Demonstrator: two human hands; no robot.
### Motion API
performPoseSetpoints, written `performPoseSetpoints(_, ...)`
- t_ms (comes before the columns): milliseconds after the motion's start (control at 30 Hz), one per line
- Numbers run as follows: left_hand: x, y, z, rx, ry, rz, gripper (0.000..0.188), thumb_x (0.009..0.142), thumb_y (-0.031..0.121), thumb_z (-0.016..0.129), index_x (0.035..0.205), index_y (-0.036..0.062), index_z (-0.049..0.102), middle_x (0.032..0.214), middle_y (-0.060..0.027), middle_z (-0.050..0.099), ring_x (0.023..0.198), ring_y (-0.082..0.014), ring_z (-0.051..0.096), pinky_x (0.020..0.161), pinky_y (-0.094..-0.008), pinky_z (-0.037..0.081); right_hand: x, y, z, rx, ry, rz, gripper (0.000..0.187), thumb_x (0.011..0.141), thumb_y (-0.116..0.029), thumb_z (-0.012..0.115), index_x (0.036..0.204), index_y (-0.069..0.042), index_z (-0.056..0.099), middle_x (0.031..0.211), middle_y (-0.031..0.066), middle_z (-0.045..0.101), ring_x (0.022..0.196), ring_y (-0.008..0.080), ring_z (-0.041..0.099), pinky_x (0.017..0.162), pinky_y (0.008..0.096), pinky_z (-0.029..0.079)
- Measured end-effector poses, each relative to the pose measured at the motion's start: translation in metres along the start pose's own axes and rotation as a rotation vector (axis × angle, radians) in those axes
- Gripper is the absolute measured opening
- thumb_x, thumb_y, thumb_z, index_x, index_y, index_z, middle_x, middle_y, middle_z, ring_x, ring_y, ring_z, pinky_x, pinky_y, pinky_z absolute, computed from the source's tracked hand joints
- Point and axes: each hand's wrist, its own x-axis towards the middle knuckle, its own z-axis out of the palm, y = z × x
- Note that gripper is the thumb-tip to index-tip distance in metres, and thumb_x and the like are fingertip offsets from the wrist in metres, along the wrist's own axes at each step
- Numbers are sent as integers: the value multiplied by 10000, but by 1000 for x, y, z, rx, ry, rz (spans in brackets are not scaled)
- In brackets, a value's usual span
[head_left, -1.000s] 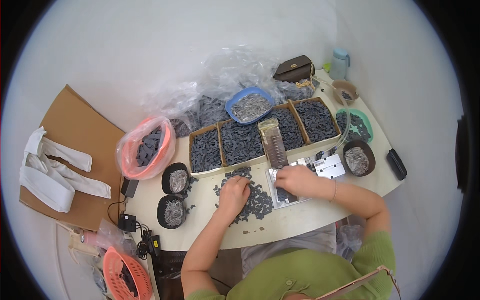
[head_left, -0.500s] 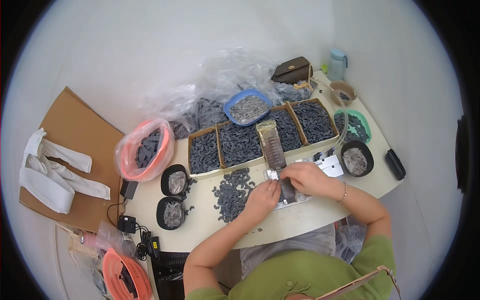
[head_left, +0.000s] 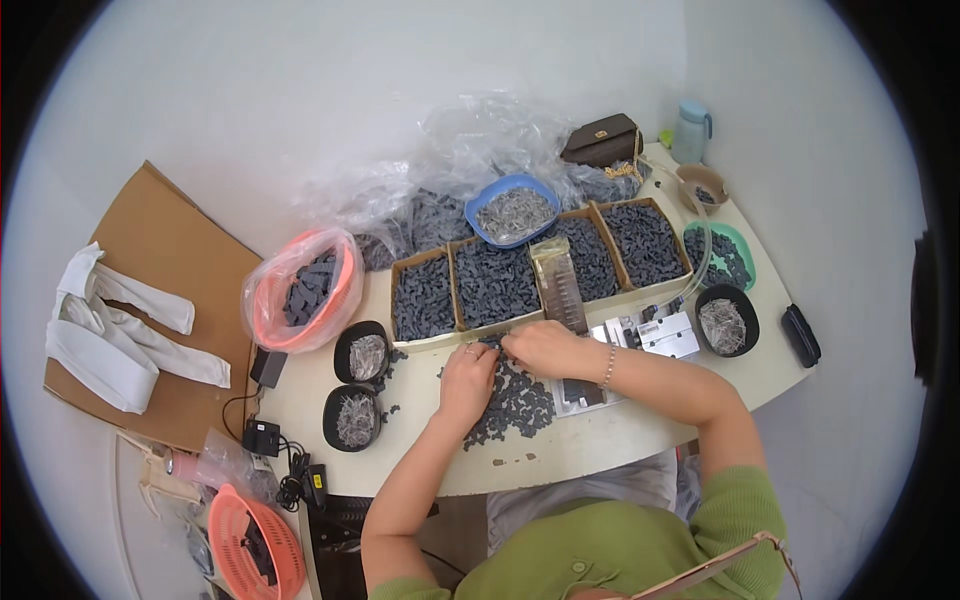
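My left hand (head_left: pixel 467 382) is at the left edge of a loose pile of small dark grey parts (head_left: pixel 515 405), its fingers curled together. From the right, my right hand (head_left: pixel 548 349) reaches over the far side of the pile with its fingertips bent down and pinched. The two hands almost meet, and what their fingertips hold is too small to make out. Under and beside my right forearm lies a metal fixture (head_left: pixel 580 393). A clear ribbed plastic tray (head_left: pixel 560 285) stretches from the fixture toward the boxes.
Cardboard boxes (head_left: pixel 458 290) of grey parts line the back, with a blue basin (head_left: pixel 512 210) of thin metal pieces on top. Black bowls (head_left: pixel 352 418) stand left, another black bowl (head_left: pixel 727 320) right. A pink basket (head_left: pixel 303 290), green tray (head_left: pixel 721 255) and black case (head_left: pixel 800 335) flank them.
Both hands have left the metal fixture and moved left to the pile of grey parts. The whole view has shifted slightly.
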Motion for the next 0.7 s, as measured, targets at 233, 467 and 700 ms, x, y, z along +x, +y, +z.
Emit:
performPoseSetpoints(233, 4, -2, 9, 5, -104, 41, 161, 748, -7, 629, 902, 33, 654, 820, -101, 589, 816, -293, 588, 723, -381, 489, -53, 11, -50, -23, 75, 81, 76, 768, -89, 585, 821, -59, 631, 827, 118, 618, 802, 324, 644, 669, 417, 515)
performPoseSetpoints(467, 23, 30, 10, -408, -145, -130, 174, 774, -23, 605, 940, 29, 607, 815, -119, 595, 787, -281, 604, 681, -369, 487, -96, -9, -26, -342, 260, -207, 280, 708, -98, 581, 944, 47, 621, 900, 97, 589, 838, 221, 586, 721, 323, 510)
performPoseSetpoints(700, 42, 53, 33, -367, -97, 24, 99, 733, -13, 655, 822, 25, 633, 826, -95, 654, 815, -281, 628, 718, -367, 505, -117, -5, -42, -153, 257, -77, 313, 769, -92, 584, 1069, -14, 625, 1117, 145, 614, 1007, 279, 610, 828, 359, 517)
